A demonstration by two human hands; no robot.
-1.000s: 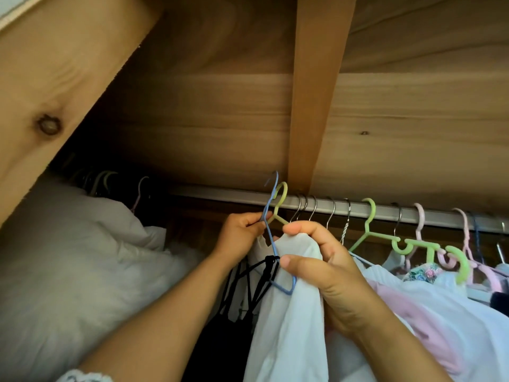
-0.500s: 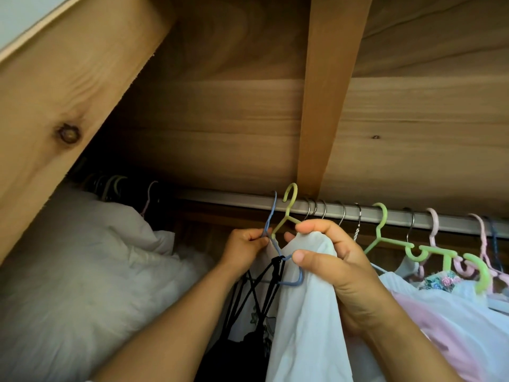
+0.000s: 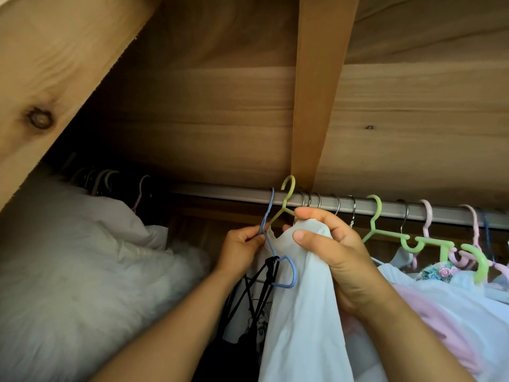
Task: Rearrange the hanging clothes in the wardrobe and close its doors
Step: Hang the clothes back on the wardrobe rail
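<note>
- A person reaches into a wooden wardrobe, viewed from below the metal rail (image 3: 228,194) that runs across it.
- The left hand (image 3: 242,250) pinches the neck of a blue wire hanger (image 3: 271,216) hooked on the rail; dark straps (image 3: 268,274) hang from it.
- The right hand (image 3: 334,255) grips the shoulder of a white garment (image 3: 305,321) on a yellow-green hanger (image 3: 286,198), its hook at the rail.
- More hangers and pale clothes crowd the rail to the right; a fluffy white coat (image 3: 82,271) hangs at the left.
- Rearranging looks midway: sorting is unfinished, and no doors are visible, so closing them remains.
</note>
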